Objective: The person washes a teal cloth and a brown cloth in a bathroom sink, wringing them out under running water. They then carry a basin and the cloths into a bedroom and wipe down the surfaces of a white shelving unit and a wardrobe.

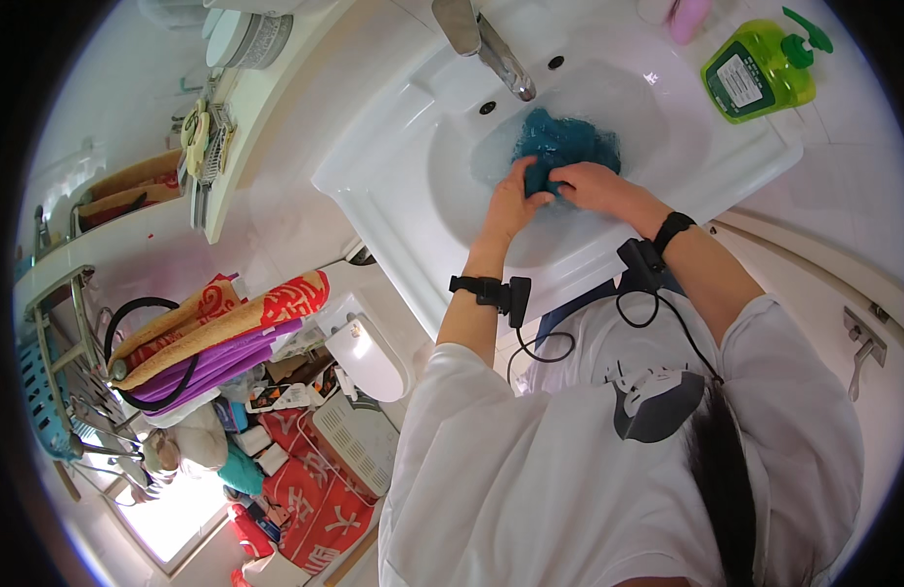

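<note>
A dark teal cloth [565,139] lies bunched and soaked in the water of a white washbasin [452,213], below the spout of the chrome faucet [496,55]. My left hand [512,199] grips the cloth's near left edge, its fingers on one side and the thumb on the other. Close beside it, my right hand [598,189] has curled fingers on the near edge of the same cloth. Parts of the cloth under the fingers are hidden. Each wrist carries a black strap with a small cabled device.
A green pump bottle of liquid soap [760,73] stands at the basin's right rim, near a pink object [688,18]. Left of the basin are a shelf [276,95], hanging towels [224,330] and a toilet [371,356]. A door handle [859,359] is at the right.
</note>
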{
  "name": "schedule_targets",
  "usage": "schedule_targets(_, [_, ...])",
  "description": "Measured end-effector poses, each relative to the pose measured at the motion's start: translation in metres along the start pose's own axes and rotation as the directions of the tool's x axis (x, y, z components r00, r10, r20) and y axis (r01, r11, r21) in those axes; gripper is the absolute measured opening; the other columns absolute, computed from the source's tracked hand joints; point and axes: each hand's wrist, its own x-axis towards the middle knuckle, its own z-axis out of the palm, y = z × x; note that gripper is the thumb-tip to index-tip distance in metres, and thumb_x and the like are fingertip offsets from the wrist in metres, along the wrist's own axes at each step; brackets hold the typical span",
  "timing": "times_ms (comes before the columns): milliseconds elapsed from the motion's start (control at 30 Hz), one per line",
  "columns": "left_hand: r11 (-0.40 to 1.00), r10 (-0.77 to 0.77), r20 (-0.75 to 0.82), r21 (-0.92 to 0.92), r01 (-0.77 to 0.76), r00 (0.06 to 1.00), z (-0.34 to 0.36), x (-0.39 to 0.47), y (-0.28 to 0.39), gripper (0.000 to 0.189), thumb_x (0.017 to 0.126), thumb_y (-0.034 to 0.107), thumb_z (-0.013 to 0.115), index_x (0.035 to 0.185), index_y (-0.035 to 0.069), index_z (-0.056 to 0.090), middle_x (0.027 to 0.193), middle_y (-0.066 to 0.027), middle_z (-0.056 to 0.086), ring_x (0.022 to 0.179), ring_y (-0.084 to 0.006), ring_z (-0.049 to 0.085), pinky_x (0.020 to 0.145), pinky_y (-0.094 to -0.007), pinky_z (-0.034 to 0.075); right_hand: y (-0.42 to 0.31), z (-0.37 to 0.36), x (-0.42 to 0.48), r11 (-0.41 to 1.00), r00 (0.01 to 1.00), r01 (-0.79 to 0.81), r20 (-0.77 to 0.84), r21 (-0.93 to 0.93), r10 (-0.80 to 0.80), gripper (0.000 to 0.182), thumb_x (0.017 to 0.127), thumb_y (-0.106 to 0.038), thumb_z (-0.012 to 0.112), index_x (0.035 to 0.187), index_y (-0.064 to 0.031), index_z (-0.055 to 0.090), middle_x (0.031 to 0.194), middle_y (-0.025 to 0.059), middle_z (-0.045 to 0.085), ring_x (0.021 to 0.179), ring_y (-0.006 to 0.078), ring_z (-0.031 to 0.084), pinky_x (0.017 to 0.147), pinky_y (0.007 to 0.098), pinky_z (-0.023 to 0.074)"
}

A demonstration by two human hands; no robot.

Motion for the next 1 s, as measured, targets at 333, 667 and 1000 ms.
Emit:
schedule_targets(333, [0.936,0.271,-0.159,0.276,-0.221,0.949,-0.059,0.001,0.026,0.018,0.072,0.010,0.074,0.089,0.006,0.065,0.088,-0.0144,0.063,0.079,-0.0327,0.061,0.068,-0.0385,0.049,0.010,-0.027,-0.002,0.950,0.899,-0.036,-0.425,-0.310,-0.104,0.012,0.077,-0.008,0.058,0.087,-0.0081,0.065,0.092,0.0098,0.060,0.094,0.0296,0.058,0.076,0.0398,0.0488])
schedule_targets(667, [0.854,-0.065,0.050,0.520,0.029,0.997,0.026,-0.014,-0.071,0.015,0.072,0.005,0.068,0.085,0.010,0.070,0.099,-0.0073,0.062,0.088,-0.0289,0.061,0.077,-0.0365,0.050,0.038,0.036,0.003,0.821,0.986,-0.168,-0.105,-0.545,0.132,0.013,0.079,-0.010,0.061,0.088,-0.0136,0.068,0.092,0.0033,0.063,0.099,0.0237,0.057,0.078,0.0413,0.0457])
schedule_targets(1000, [0.926,-0.078,-0.098,-0.376,0.035,0.992,-0.084,-0.032,0.081,0.026,0.078,0.009,0.071,0.099,0.001,0.057,0.072,-0.0014,0.058,0.067,-0.0100,0.054,0.061,-0.0243,0.045,-0.093,-0.058,-0.038,0.974,0.797,0.227,-0.575,-0.003,-0.187,0.013,0.078,-0.014,0.063,0.089,-0.0080,0.060,0.085,0.0085,0.060,0.088,0.0308,0.056,0.071,0.0421,0.0463])
